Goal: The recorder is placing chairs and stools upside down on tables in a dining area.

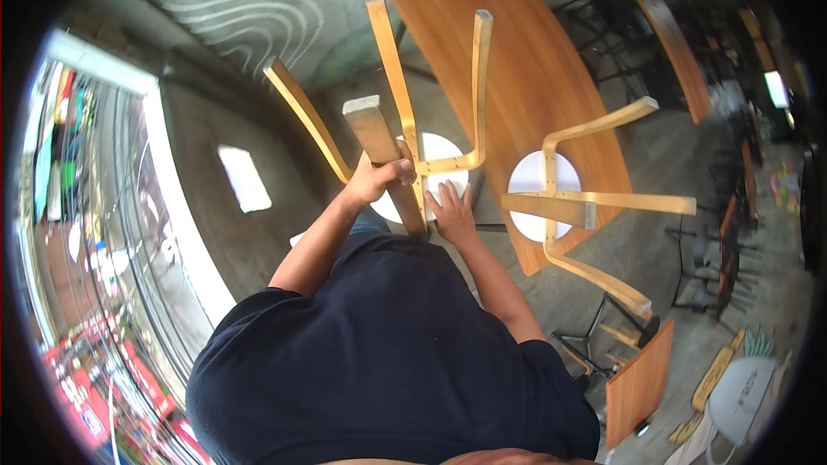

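Note:
An upturned wooden stool (446, 166) with a round white seat is directly in front of me, its bent legs pointing up. My left hand (378, 175) is wrapped around its nearest leg (371, 126), the fingers closed below the leg's worn, pale end. Flat against the underside of the white seat (444, 142) lies my right hand (454, 210), fingers spread, near the rim. To the right, a second stool (549, 197) of the same kind rests upside down on the wooden tabletop (504, 58).
A concrete wall (258, 19) with painted white curves stands beyond. On the left, a bright window opening (155, 174) looks onto cables and a street. Another wooden table (665, 39) is at far right. A smaller wooden tabletop (639, 384) is near lower right, beside a painted figure (743, 394).

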Motion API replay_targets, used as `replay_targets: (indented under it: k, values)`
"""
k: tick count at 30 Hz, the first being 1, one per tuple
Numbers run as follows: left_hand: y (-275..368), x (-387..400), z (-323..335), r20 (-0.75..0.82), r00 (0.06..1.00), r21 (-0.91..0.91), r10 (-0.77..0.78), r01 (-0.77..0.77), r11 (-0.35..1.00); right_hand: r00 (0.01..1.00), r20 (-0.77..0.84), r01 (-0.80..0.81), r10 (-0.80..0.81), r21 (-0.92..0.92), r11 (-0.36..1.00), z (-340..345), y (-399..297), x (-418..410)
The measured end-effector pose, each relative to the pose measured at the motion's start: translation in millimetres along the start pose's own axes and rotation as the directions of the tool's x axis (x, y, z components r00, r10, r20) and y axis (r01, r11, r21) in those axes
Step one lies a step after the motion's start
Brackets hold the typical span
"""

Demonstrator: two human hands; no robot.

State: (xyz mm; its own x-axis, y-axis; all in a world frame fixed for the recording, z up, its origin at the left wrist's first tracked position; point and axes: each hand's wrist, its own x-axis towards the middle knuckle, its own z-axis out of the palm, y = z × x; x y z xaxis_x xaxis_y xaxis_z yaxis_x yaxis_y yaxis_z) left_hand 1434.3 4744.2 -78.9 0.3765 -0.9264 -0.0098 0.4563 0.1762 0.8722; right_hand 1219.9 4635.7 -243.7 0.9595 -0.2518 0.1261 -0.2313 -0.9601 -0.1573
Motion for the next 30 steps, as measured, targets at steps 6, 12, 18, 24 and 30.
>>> replay_targets:
  k: [6,12,18,24,30]
  values:
    - [-28.7,-31.1,-32.8,-0.192,0.981,-0.226,0.031,-0.075,0.971,0.976,0.127,0.172,-0.179,0.062,0.983,21.5,-8.8,-19.0]
    - [-47.0,-10.3,-109.2,-0.530,0.828,-0.475,-0.185,-0.109,0.873,0.810,0.529,0.264,-0.253,0.055,0.963,31.1,-1.5,21.4]
    - [-135.2,-7.5,-188.6,-0.696,0.652,-0.574,-0.301,-0.253,0.779,0.490,0.844,0.308,-0.217,0.066,0.949,28.7,-23.7,100.6]
    - [-256.9,-42.4,-200.0,-0.922,0.344,-0.201,-0.179,-0.028,0.979,0.331,0.937,0.105,-0.111,0.081,0.991,80.1,-30.9,187.6]
    - [-296.4,-91.1,-220.8,-0.852,0.464,0.027,-0.240,0.498,0.867,0.084,0.987,-0.099,-0.136,0.144,0.985,169.9,-17.3,248.8]
